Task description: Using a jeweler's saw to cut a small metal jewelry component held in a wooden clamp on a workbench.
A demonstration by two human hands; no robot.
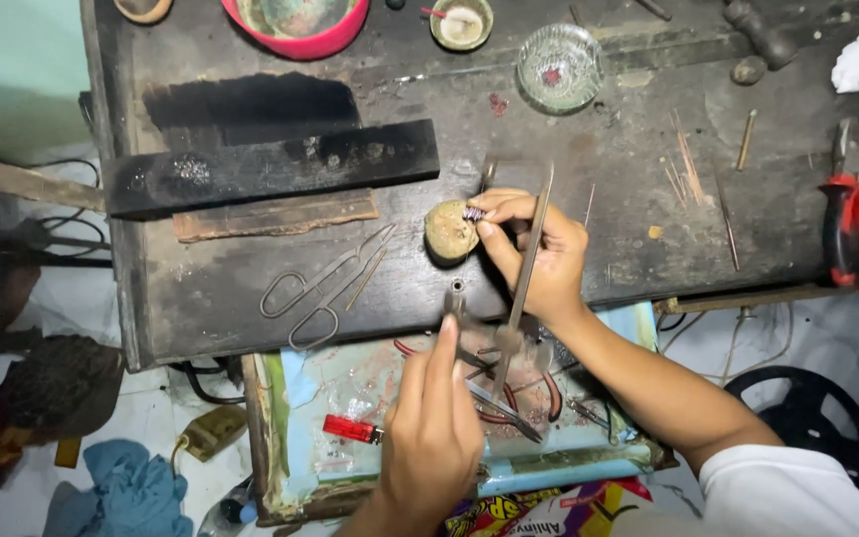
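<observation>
red bowl [295, 35] (murky contents), glass dish [560, 66], red speck

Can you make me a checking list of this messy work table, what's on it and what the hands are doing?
Surface: dark, scratched wooden bench with an open drawer below.
Job's things: small ridged piece pinched on a round block; long metal file.
Clutter: scissors, black bar, glass dish, pink bowl, red pliers, red lighter.
Hands: right hand pinches the piece; left hand holds the file's handle end.
Cables: black wires at left.
Surroundings: blue cloth on the floor.
</observation>
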